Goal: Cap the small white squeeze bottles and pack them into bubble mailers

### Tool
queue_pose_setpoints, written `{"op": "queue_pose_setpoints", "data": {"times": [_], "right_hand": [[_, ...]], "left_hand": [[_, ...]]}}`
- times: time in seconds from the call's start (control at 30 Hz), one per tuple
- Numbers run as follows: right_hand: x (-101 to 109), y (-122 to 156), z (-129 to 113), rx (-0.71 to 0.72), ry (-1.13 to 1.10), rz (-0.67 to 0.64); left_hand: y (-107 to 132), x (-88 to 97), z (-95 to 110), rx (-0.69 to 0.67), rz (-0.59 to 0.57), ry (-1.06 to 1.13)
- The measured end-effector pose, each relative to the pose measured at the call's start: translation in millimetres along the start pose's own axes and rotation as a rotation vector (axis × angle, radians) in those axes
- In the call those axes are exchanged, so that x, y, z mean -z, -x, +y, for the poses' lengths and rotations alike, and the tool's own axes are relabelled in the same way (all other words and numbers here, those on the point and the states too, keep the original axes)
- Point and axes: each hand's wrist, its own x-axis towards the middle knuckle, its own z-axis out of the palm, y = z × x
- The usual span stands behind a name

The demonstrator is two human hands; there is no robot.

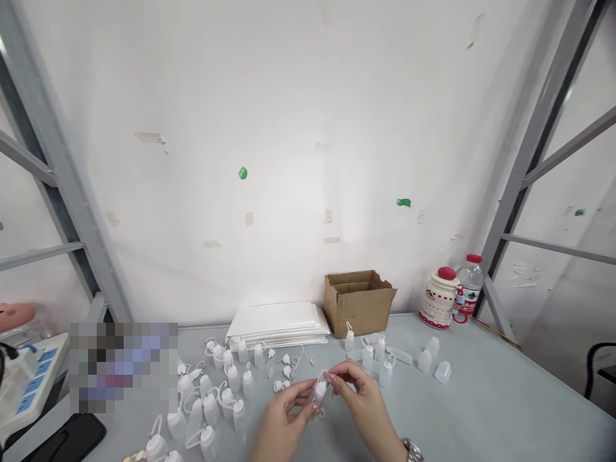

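White wall, scarred with tape marks, backs a grey table where two bare hands meet over one small bottle, low at six o'clock in the view. The fingers of the left hand grasp the bottle's side; those of the right hand pinch at its white cap, though how firmly cannot be told. Too hard a squeeze could dent the seemingly soft body or shoot it from the grip, and an off-line push might seat the cap askew or trap its thin strap. Counting from the bottle, loose caps lie at ten o'clock, near enough to the left hand to be swept away. Crowded bottles at nine could topple one another if the left forearm swings wide. At two, a standing bottle risks a knock from the right knuckles, while the cardboard box at one sits safely apart.
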Motion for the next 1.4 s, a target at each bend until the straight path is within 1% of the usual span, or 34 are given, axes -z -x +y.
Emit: {"op": "queue_pose_setpoints", "data": {"times": [0.1, 0.2, 0.27, 0.37, 0.43, 0.53, 0.6, 0.83, 0.97, 1.03, 1.1, 1.13, 1.23, 1.3, 1.33, 1.4], "right_hand": [[9, -3, -4, 0.074, 0.094, 0.05], [25, -10, -6, 0.19, 0.272, 0.165], [36, -15, -4, 0.259, 0.42, 0.223], [44, -21, 4, 0.318, 0.615, 0.249], [43, -22, 11, 0.347, 0.731, 0.25], [40, -22, 16, 0.364, 0.87, 0.249], [40, -21, 16, 0.358, 0.909, 0.251], [41, -22, 15, 0.365, 0.932, 0.266], [42, -21, 11, 0.399, 0.917, 0.295], [46, -23, 6, 0.403, 0.888, 0.318], [56, -27, 2, 0.374, 0.872, 0.363], [63, -29, 0, 0.334, 0.884, 0.396], [87, -37, -1, 0.108, 1.086, 0.469], [100, -39, 1, -0.026, 1.244, 0.468], [105, -40, 3, -0.06, 1.302, 0.45], [109, -38, 8, -0.069, 1.367, 0.389]], "left_hand": [[1, 0.8, 0, -0.075, 0.043, -0.067], [3, 1.4, 4, -0.142, 0.08, -0.206], [4, 0.7, 6, -0.171, 0.118, -0.282], [5, -1.0, 8, -0.193, 0.194, -0.334], [5, -0.7, 9, -0.187, 0.179, -0.367], [4, 2.1, 10, -0.179, 0.118, -0.422], [4, 3.7, 9, -0.176, 0.109, -0.447], [5, 1.6, 9, -0.185, 0.138, -0.457], [4, 2.5, 9, -0.183, 0.102, -0.473], [2, 3.7, 8, -0.189, 0.102, -0.477], [1, 4.5, 6, -0.2, 0.098, -0.482], [1, 4.7, 6, -0.205, 0.089, -0.488], [2, 4.5, 4, -0.225, 0.063, -0.543], [4, 4.6, 3, -0.261, 0.066, -0.629], [4, 4.9, 2, -0.293, 0.063, -0.69], [5, 6.5, -1, -0.389, 0.022, -0.833]]}}
